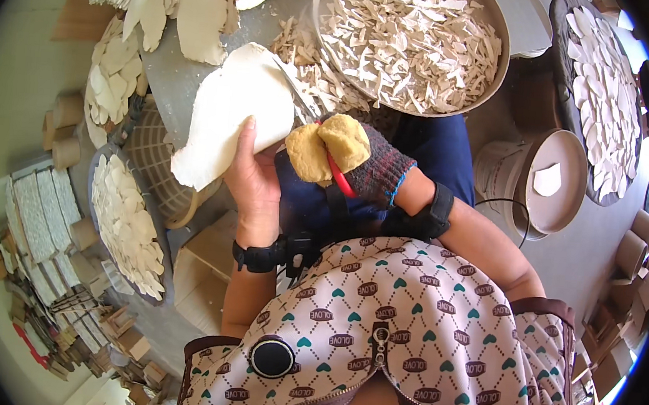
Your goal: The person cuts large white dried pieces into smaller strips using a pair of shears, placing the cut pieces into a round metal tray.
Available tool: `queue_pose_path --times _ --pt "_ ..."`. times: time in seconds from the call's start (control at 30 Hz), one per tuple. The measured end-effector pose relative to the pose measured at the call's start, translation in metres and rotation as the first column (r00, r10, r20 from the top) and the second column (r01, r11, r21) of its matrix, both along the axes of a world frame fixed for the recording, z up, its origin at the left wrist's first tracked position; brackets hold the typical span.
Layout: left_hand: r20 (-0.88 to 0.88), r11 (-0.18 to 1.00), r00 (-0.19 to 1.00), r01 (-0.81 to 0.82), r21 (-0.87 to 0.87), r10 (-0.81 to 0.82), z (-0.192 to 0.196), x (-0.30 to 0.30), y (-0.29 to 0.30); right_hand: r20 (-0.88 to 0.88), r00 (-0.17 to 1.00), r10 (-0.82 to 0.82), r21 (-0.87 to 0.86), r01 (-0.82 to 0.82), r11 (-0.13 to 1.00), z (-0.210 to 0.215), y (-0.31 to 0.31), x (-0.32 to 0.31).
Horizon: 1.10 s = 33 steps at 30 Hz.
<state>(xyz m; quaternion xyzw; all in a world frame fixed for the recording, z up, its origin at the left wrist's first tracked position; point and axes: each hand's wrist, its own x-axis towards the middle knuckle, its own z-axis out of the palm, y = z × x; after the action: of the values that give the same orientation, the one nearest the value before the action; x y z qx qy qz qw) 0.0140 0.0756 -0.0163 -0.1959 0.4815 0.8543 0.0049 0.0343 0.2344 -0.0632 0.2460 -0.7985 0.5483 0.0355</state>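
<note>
My left hand (256,185) grips a large, stiff, cream-white flat sheet (232,109) by its lower edge, thumb on top. The sheet has an irregular outline with a narrow tail at lower left; its material I cannot tell. My right hand (381,167) wears a dark knitted glove and is closed round red-handled scissors (339,177). Yellow foam-like pads (328,149) wrap the handles and hide part of the fingers. The metal blades lie along the sheet's right edge. Whether they are cutting into it cannot be made out.
Ahead, a round tray (504,60) holds many pale, thin offcuts, and more offcuts lie beside it. Similar flat sheets (202,18) are piled at far left. A woven basket (143,160) and a sheet-covered round tray (129,224) stand left. On the right is a bucket (501,168).
</note>
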Motion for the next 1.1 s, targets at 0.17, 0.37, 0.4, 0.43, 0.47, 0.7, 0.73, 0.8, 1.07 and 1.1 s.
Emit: queue_pose_path --times 0.17,0.37,0.4,0.43,0.47,0.7,0.73,0.8,1.07,1.1 --pt "0.035 1.0 0.999 -0.008 -0.03 0.009 -0.011 0.009 -0.005 -0.158 0.984 -0.078 0.071 0.09 0.993 -0.004 0.001 0.002" --pt "0.076 0.992 0.997 0.023 -0.126 -0.013 -0.002 0.009 -0.009 0.429 0.896 0.116 -0.291 0.015 0.957 -0.002 -0.003 0.01" --pt "0.053 0.988 0.999 0.002 -0.154 0.006 -0.001 0.01 -0.008 0.351 0.932 0.087 -0.284 0.018 0.959 0.0 -0.003 0.01" --pt "0.031 0.983 0.999 -0.021 -0.183 0.027 0.0 0.01 -0.008 0.311 0.947 0.074 -0.281 0.017 0.959 0.003 -0.004 0.01" --pt "0.031 0.983 0.999 -0.023 -0.183 0.029 0.0 0.01 -0.009 0.27 0.961 0.061 -0.278 0.017 0.96 0.006 -0.004 0.008" --pt "0.063 0.969 0.998 0.045 -0.242 -0.031 0.001 0.016 -0.015 -0.109 0.991 -0.074 -0.009 0.073 0.997 0.006 0.0 0.003" --pt "0.058 0.965 0.997 0.071 -0.253 -0.058 0.004 0.016 -0.014 -0.144 0.987 -0.071 0.026 0.075 0.997 0.007 0.004 0.003" --pt "0.082 0.966 0.994 0.094 -0.24 -0.076 0.007 0.012 -0.017 -0.13 0.99 -0.059 0.01 0.061 0.998 0.008 0.004 0.002" --pt "0.095 0.953 0.99 0.123 -0.279 -0.1 0.005 0.01 -0.022 0.07 0.997 -0.024 -0.23 0.039 0.972 0.011 0.001 0.009" --pt "0.095 0.953 0.991 0.118 -0.278 -0.095 0.005 0.01 -0.024 0.069 0.997 -0.019 -0.231 0.034 0.972 0.012 0.001 0.007"
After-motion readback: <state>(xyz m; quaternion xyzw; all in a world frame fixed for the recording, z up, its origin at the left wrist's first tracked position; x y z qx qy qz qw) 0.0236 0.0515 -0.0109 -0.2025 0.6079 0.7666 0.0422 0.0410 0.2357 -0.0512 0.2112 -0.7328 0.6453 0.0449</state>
